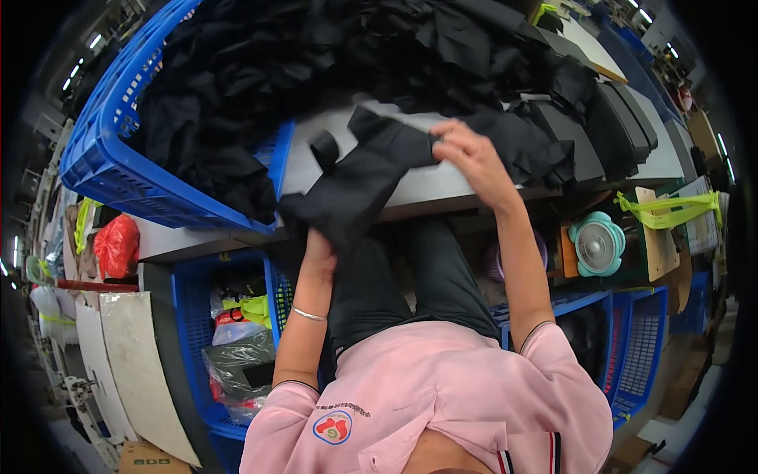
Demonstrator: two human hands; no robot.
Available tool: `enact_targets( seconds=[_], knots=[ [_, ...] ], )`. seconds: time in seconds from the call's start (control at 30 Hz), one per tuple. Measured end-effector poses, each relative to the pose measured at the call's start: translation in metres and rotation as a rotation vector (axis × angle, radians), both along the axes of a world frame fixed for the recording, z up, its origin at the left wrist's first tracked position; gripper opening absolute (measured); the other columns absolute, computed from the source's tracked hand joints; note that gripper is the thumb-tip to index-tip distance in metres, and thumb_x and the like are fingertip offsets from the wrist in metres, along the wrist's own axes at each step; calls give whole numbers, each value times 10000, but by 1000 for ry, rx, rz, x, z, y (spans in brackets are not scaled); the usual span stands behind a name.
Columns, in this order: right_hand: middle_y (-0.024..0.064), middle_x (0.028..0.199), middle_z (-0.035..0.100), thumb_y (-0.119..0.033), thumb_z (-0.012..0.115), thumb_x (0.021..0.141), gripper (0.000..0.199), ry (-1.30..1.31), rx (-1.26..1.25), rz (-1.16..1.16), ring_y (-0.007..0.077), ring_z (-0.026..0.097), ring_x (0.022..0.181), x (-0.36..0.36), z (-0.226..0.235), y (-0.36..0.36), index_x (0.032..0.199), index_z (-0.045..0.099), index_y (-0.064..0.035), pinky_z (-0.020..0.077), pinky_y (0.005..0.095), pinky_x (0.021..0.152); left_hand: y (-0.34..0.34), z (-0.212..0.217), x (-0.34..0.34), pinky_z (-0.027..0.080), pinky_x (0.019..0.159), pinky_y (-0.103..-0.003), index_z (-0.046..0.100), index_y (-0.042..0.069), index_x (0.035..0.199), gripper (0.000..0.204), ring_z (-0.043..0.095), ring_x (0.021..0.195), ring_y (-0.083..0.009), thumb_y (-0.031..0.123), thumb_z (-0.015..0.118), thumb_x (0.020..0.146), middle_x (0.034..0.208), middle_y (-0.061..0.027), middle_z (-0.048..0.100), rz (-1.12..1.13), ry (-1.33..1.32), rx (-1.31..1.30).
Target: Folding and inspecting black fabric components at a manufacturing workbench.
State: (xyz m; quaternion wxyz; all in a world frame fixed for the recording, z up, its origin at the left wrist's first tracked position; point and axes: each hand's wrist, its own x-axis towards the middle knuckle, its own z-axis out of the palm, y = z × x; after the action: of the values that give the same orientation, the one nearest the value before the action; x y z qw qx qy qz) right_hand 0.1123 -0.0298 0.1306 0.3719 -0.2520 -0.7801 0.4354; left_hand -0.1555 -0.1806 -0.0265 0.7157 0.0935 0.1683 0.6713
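A piece of black cloth (359, 178) stretches slantwise over the table's near edge, with a small loop standing up at its left side. My right hand (476, 160) pinches its right end between thumb and fingers. At the lower left end, my left hand (319, 254) grips the same piece; the cloth hides most of those fingers. Beyond both hands lies a large heap of black cloth pieces (316, 59), running into a blue plastic basket (130, 170) at the left.
Stacked flat black pieces (616, 130) stand at the table's right. Below it are a small turquoise fan (598, 245) and a blue crate (636, 355). Another blue crate (189, 332) at lower left holds bagged items. A red plastic bag (117, 246) sits farther left.
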Motion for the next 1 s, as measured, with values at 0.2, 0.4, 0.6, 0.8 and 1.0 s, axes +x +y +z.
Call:
enact_targets(
  seconds=[0.2, 0.4, 0.6, 0.8, 1.0],
  knots=[
    [101, 1215, 585, -155, 672, 919, 200, -84, 482, -450, 241, 575, 1050, -54, -29, 92, 1074, 671, -27, 457, 325, 916, 18, 44, 50, 417, 1068, -295, 571, -25, 1325, 349, 549, 1231, -151, 133, 542, 1015, 1336, -77, 599, 111, 837, -153],
    [58, 770, 651, -93, 636, 940, 116, 54, -44, -558, 112, 609, 700, -58, -72, 20, 964, 664, 16, 481, 249, 694, 25, 51, 7, 502, 927, -309, 605, 0, 1286, 350, 617, 1057, -157, 45, 644, 941, 1181, -83, 659, 781, 1428, -135],
    [31, 1003, 670, -97, 705, 900, 278, 192, -655, -153, 86, 610, 868, -99, -90, -16, 1150, 645, 9, 497, 230, 799, 87, 47, -10, 489, 921, -292, 512, -9, 1376, 504, 607, 1051, -148, 56, 692, 910, 1205, -81, 633, 472, 834, -80],
    [14, 911, 652, -100, 749, 848, 188, 126, -808, -154, 85, 586, 814, -84, -99, 10, 987, 667, -4, 493, 250, 712, 77, 42, -27, 524, 792, -227, 520, -5, 1314, 492, 643, 909, -112, -4, 705, 858, 1126, -68, 647, 39, 584, 67],
    [157, 945, 585, -41, 679, 751, 266, -323, 88, -463, 414, 602, 850, -109, -127, 9, 989, 558, -29, 483, 436, 687, 99, 39, 1, 468, 571, -169, 570, 8, 1222, 440, 572, 720, -45, -9, 759, 825, 885, 1, 611, -153, 705, 18]
  ],
)
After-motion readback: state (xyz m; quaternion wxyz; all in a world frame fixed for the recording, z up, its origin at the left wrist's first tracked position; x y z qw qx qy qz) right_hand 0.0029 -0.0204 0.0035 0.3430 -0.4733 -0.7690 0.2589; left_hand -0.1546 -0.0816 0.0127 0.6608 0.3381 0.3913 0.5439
